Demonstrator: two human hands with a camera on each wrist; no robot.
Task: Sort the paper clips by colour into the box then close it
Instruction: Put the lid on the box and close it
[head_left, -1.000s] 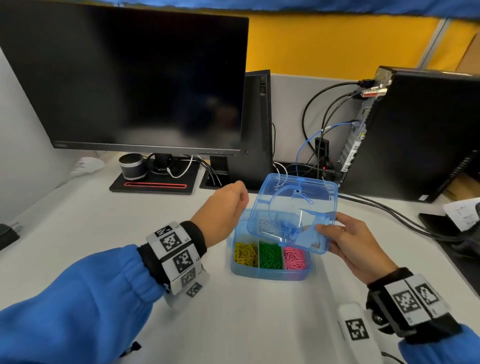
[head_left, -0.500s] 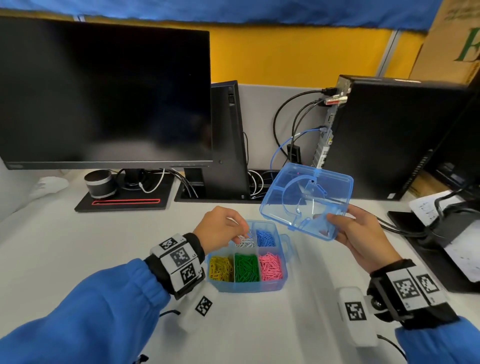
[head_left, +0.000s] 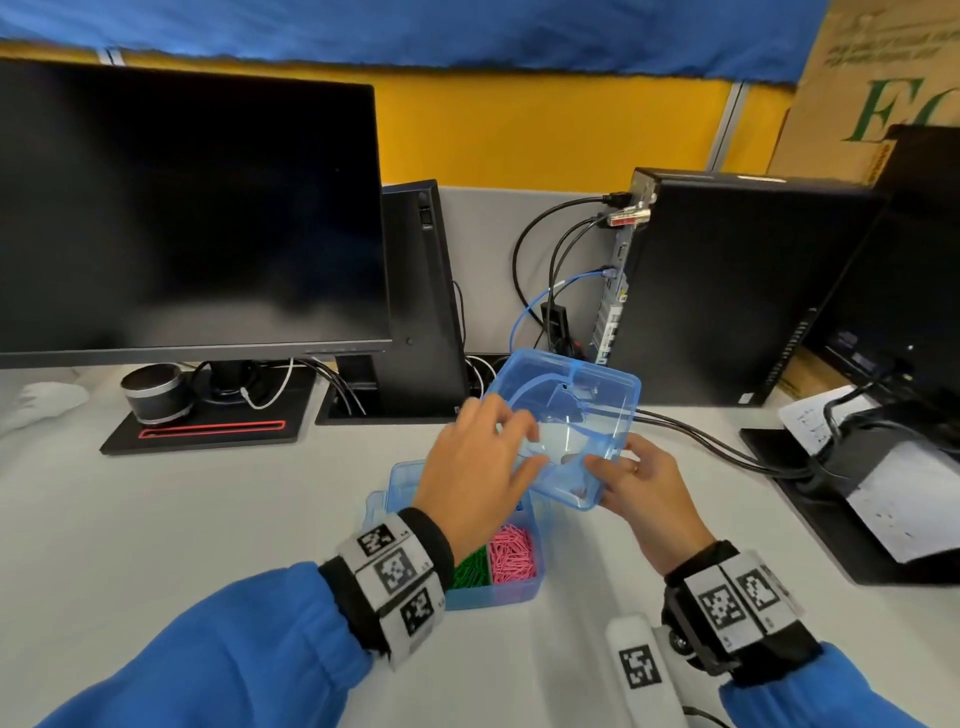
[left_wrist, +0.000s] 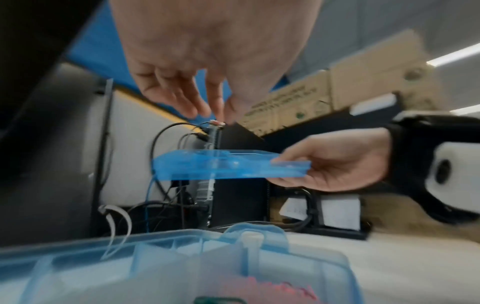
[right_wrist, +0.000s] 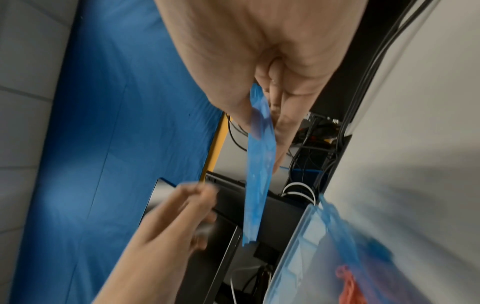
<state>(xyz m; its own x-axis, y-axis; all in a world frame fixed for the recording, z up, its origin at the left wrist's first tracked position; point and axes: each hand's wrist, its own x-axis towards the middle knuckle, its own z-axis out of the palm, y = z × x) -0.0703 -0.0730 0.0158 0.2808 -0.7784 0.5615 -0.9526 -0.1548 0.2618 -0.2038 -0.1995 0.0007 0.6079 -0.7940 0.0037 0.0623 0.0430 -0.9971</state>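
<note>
The blue see-through box (head_left: 519, 584) stands open on the white desk, with pink clips (head_left: 511, 553) and green clips (head_left: 470, 569) in its front compartments. My left wrist hides the other compartments. My right hand (head_left: 639, 483) pinches the near right corner of the loose blue lid (head_left: 576, 410), thumb on top, and holds it level above the box's far right. My left hand (head_left: 488, 457) hovers over the lid's left side with its fingers (left_wrist: 182, 96) spread and holding nothing. The left wrist view shows a gap between them and the lid (left_wrist: 221, 166).
A black monitor (head_left: 182, 208) and a small round speaker (head_left: 153, 392) stand at the back left. A slim black tower (head_left: 421, 291) and a larger PC tower (head_left: 727, 286) stand behind the box. Cables (head_left: 701, 441) run right toward a black device with papers (head_left: 883, 493).
My left hand has left the box's back compartments and risen to the lid. My right hand has brought the lid lower and closer, toward the box.
</note>
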